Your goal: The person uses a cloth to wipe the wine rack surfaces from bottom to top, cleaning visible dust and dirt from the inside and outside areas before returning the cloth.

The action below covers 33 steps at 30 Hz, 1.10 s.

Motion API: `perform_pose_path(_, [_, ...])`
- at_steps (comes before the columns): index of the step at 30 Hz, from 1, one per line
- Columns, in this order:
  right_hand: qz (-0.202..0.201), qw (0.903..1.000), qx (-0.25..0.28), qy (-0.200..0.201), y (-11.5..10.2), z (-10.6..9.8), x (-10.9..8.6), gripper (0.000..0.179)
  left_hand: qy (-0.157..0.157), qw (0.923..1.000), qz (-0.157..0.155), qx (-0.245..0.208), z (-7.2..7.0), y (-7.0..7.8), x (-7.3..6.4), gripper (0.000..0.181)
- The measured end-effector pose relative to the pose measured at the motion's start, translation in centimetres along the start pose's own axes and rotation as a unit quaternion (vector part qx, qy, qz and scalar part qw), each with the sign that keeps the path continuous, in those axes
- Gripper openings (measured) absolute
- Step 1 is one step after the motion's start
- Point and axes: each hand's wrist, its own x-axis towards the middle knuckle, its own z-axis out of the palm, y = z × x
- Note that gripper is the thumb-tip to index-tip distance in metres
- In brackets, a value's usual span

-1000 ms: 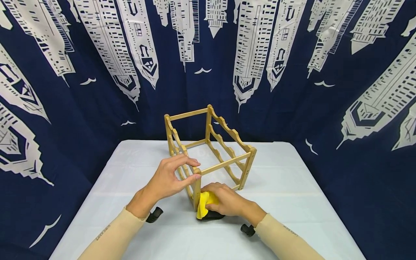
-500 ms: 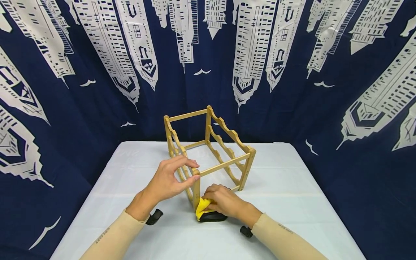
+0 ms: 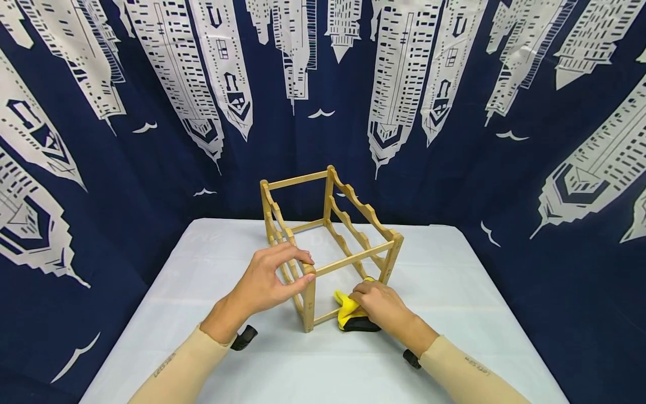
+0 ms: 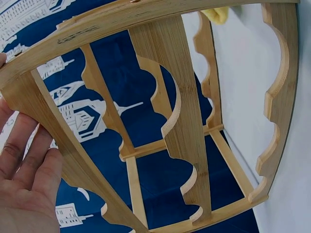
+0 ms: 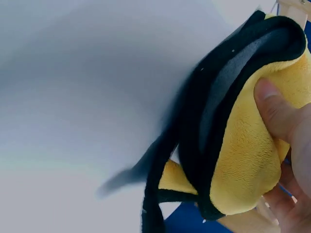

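Observation:
A light wooden rack (image 3: 355, 258) with scalloped slats stands on the table, one corner post towards me. My left hand (image 3: 270, 278) holds the top of that post between thumb and fingers. The left wrist view shows the same hand (image 4: 29, 174) beside the rack's wavy slats (image 4: 189, 107). Low at the front rail, my right hand (image 3: 381, 303) grips a yellow cloth (image 3: 348, 308) with a dark border. Up close, the thumb of the right hand (image 5: 291, 124) presses on the fluffy yellow side of the cloth (image 5: 243, 160), and its grey underside shows in a fold.
The table has a white cover (image 3: 303, 370). Behind and around it hangs a navy curtain (image 3: 323, 140) printed with white buildings. Black wrist straps (image 3: 244, 338) sit under both forearms.
My right hand has moved to the right with the cloth, from the near corner post along the lower front rail. The left hand keeps its hold on the post.

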Motion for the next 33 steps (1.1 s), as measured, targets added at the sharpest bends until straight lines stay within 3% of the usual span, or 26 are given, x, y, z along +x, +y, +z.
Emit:
perform_pose_path(5, [0.023, 0.9997, -0.012, 0.003, 0.4, -0.2, -0.4, 0.026, 0.003, 1.0000, 0.006, 0.001, 0.0, 0.1, 0.0, 0.022])
perform_pose_path(11, [0.043, 0.9978, 0.049, -0.006, 0.4, 0.3, -0.6, 0.028, 0.008, 0.9997, 0.021, -0.006, 0.1, -0.1, 0.1, 0.025])
perform_pose_path(16, [0.040, 0.9952, 0.090, -0.001, 0.3, 0.6, -0.4, 0.028, 0.005, 0.9998, 0.014, -0.010, -0.1, -0.2, 0.1, 0.025])
perform_pose_path(24, [0.050, 0.9816, 0.184, -0.015, -0.5, 1.5, -0.3, 0.027, 0.004, 0.9998, 0.017, -0.012, 0.1, 0.0, -0.1, 0.027])
perform_pose_path(33, [0.035, 0.9764, 0.211, -0.030, -2.5, 1.7, 1.4, 0.027, 0.010, 0.9996, 0.022, -0.010, 0.1, -0.2, 0.1, 0.028])
